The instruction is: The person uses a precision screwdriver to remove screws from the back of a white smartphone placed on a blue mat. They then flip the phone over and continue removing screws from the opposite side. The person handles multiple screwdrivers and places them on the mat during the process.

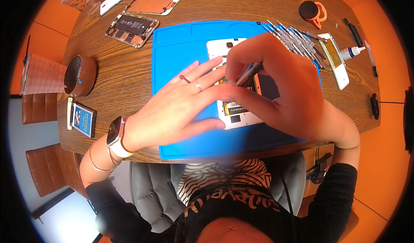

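A white smartphone (241, 121) with its back off lies on a blue repair mat (181, 55), its battery (237, 108) and rear camera (229, 45) exposed. My left hand (181, 103) rests flat on the phone's left side with spread fingers, thumb near the lower left corner. It grips nothing. Above the phone, my right hand (278, 87) pinches a thin screwdriver (249, 74), tilted down toward the phone. The driver's tip and the spot it meets are hidden behind my fingers.
Several precision screwdrivers (294, 42) lie at the mat's upper right, beside a white phone panel (336, 61), a small bottle (352, 52) and an orange suction cup (313, 12). An opened phone (132, 29), a detached screen (152, 4), a brown round container (81, 75) and a small box (83, 120) stand left.
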The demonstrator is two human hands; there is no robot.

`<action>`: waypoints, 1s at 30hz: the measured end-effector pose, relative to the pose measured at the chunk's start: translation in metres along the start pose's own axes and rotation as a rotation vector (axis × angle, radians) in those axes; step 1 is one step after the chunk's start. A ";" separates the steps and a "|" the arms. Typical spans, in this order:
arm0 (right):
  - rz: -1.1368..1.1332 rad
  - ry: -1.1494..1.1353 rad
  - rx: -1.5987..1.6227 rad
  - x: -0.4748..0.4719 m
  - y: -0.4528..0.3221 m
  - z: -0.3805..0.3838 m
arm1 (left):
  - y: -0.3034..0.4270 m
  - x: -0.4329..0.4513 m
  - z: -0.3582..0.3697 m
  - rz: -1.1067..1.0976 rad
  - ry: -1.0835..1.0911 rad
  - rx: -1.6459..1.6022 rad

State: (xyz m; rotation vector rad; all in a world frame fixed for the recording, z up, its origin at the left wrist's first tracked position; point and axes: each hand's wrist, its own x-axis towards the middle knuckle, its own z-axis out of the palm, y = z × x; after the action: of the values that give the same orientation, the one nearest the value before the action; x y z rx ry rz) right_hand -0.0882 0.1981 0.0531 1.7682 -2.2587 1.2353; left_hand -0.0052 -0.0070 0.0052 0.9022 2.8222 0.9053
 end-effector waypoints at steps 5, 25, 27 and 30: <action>-0.050 -0.062 -0.074 0.001 0.003 0.006 | 0.000 -0.001 -0.005 -0.029 -0.104 0.005; -0.032 -0.081 -0.036 -0.003 0.005 0.006 | 0.001 -0.001 -0.004 -0.020 -0.063 -0.001; -0.042 -0.071 -0.024 -0.002 0.006 0.007 | 0.001 0.000 -0.004 -0.019 -0.065 0.010; -0.057 -0.061 -0.025 -0.003 0.006 0.007 | 0.001 0.001 -0.004 -0.021 -0.077 0.014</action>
State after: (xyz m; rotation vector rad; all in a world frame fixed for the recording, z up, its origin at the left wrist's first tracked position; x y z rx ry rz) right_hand -0.0890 0.1963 0.0440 1.8725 -2.2273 1.1535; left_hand -0.0067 -0.0081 0.0095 0.8876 2.7708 0.8309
